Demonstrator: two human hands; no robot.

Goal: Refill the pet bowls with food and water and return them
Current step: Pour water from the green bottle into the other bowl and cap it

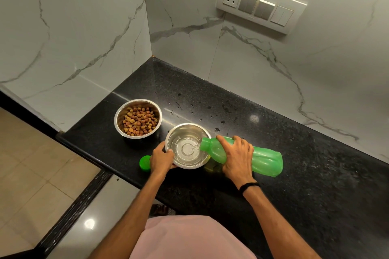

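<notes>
At the near edge of the black tabletop (315, 174), a steel water bowl (190, 127) is gripped at its left rim by the curled fingers of the left hand (161, 159), with a green cap (144, 162) lying just left. A green bottle (264, 159), clasped by the fingers of the right hand (237, 157), is tipped over this bowl. Farther back and left, a bowl of kibble (126, 107) is set.

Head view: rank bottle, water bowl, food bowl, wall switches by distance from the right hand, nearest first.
1. Bottle: gripped by the right hand, tipped.
2. Water bowl: just left, under the bottle's mouth.
3. Food bowl: farther left, behind.
4. Wall switches: up on the far wall.
</notes>
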